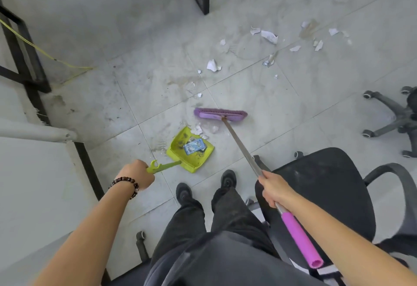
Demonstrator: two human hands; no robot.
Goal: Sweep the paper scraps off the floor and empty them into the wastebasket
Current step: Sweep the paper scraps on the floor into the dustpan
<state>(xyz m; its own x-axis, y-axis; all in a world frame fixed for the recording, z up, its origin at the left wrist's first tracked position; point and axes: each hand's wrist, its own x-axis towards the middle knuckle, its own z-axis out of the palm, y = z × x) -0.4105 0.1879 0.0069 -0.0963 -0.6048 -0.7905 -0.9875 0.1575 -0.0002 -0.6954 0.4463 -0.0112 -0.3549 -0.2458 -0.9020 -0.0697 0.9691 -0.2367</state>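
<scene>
Step in hand: sweeping into the dustpan [198,161], held by its handle in the left hand [137,174]. The right hand [274,189] grips the broom [220,114]. Most paper scraps [213,65] lie on the floor toward 1 o'clock, so the next stroke likely calls for a longer reach. No wastebasket is in view.

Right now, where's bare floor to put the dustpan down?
Bare floor lies left of the dustpan, toward the black frame, and between the broom and the chair base. Beyond the broom it is crowded with scraps.
</scene>
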